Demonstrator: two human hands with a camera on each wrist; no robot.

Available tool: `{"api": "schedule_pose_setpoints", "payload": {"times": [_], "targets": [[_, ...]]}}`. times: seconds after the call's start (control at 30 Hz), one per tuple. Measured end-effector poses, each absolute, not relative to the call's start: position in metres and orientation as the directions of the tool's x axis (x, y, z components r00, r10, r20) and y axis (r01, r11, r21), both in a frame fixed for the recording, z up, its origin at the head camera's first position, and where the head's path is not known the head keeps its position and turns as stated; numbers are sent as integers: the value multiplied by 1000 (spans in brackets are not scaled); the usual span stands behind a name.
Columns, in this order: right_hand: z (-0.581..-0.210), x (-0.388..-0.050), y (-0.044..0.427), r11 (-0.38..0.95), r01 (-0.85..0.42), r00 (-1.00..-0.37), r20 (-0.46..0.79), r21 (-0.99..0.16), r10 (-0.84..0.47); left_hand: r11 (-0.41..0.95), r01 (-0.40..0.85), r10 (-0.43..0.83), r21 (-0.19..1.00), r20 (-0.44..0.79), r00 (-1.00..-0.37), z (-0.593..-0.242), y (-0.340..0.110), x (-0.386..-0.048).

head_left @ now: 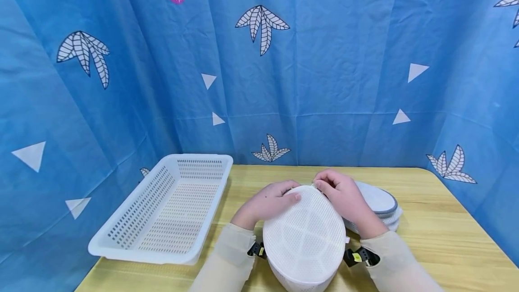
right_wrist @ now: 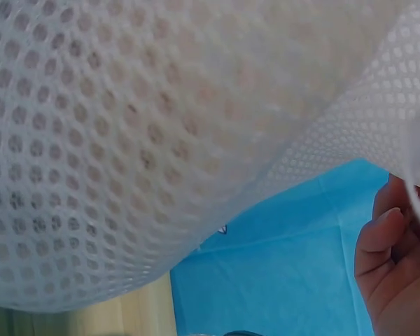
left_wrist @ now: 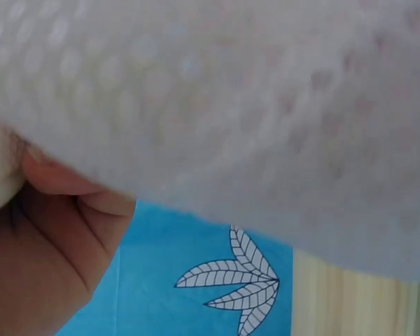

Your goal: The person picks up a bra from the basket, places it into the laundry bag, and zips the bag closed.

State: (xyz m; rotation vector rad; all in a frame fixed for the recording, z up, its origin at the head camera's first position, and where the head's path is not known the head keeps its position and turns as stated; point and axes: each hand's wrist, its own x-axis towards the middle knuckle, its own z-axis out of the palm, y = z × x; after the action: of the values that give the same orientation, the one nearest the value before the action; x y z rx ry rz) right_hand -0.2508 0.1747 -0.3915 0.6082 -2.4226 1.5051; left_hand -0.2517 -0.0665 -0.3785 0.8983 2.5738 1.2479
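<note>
A white mesh laundry bag (head_left: 306, 233) with a round top stands tilted toward me at the table's front, and its netting fills much of both wrist views. My left hand (head_left: 271, 199) grips the upper left of its rim, thumb lying on the top panel and the other fingers hidden behind. At the far edge of the rim, my right hand (head_left: 340, 195) pinches with thumb and forefinger; the small part between them is too hidden to tell. In the right wrist view, the curled fingers (right_wrist: 381, 241) of that hand show beside the mesh.
A second mesh bag (head_left: 375, 199) with grey trim sits behind my right hand. On the left, a white perforated plastic basket (head_left: 194, 251) lies on the wooden table (head_left: 438, 229). A blue patterned curtain (head_left: 336, 80) closes off the back and sides.
</note>
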Motion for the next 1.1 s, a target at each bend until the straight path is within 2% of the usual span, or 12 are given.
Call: {"api": "schedule_pose_setpoints", "payload": {"times": [0.4,0.63,0.93,1.1], "targets": [[-390,-248,174,371,-494,-866,406,-786,-293,469,458,575,755,132,-808,-382,-65,-252],[-389,-248,178,375,-521,-847,409,-767,-340,481,437,542,760,134,-829,-383,-69,-253],[-385,-251,188,451,-445,-896,391,-774,-212,469,389,388,793,211,-897,-378,-74,-254],[-386,-254,189,454,-417,-908,379,-787,-178,423,389,425,819,199,-883,-378,-73,-253]]}}
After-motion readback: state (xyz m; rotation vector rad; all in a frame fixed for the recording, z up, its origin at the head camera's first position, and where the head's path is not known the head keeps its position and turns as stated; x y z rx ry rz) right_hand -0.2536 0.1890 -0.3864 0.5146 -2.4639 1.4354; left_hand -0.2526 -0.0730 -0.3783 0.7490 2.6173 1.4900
